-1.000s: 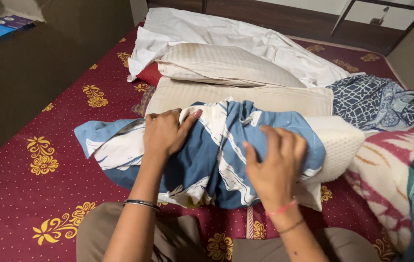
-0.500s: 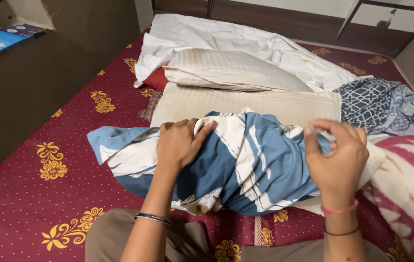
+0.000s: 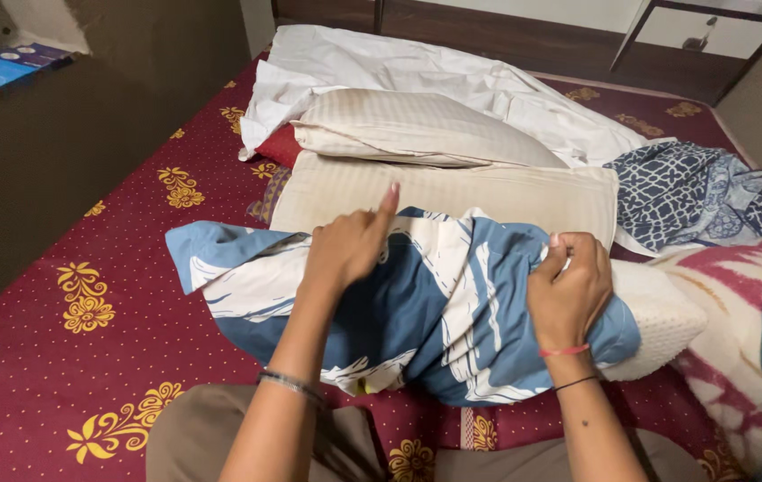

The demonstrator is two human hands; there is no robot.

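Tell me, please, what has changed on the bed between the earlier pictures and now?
The right hand, flat on the blue and white pillowcase a second ago, moved to its right edge and now grips it over the white pillow. The left hand shifted slightly right along the top edge. The stacked beige pillows and white sheet stayed put.
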